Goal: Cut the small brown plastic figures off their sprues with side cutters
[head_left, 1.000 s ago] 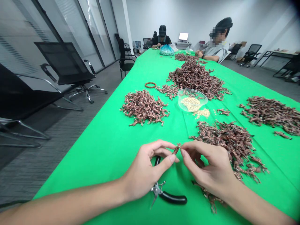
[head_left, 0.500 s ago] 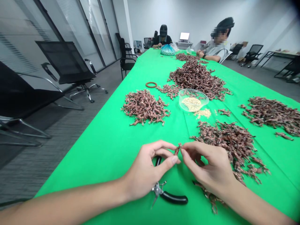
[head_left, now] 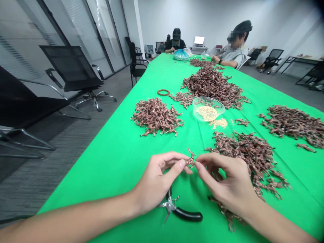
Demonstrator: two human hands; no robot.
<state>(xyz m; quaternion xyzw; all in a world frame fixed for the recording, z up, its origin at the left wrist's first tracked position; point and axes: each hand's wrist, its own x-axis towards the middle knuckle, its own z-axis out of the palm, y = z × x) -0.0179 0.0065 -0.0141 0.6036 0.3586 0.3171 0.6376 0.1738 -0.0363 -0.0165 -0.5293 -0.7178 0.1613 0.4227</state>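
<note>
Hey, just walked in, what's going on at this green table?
A person's left hand pinches a small brown figure, and the right hand has its thumb and forefinger right at the figure's side. Black-handled cutters lie below the hands. Heaps of similar brown pieces surround a clear bowl of pale grains. Two people sit farther along.

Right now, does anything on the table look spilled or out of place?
Yes: pale pieces lie loose on the green cloth by the near side of the clear bowl, which holds similar ones, so they look spilled.
</note>
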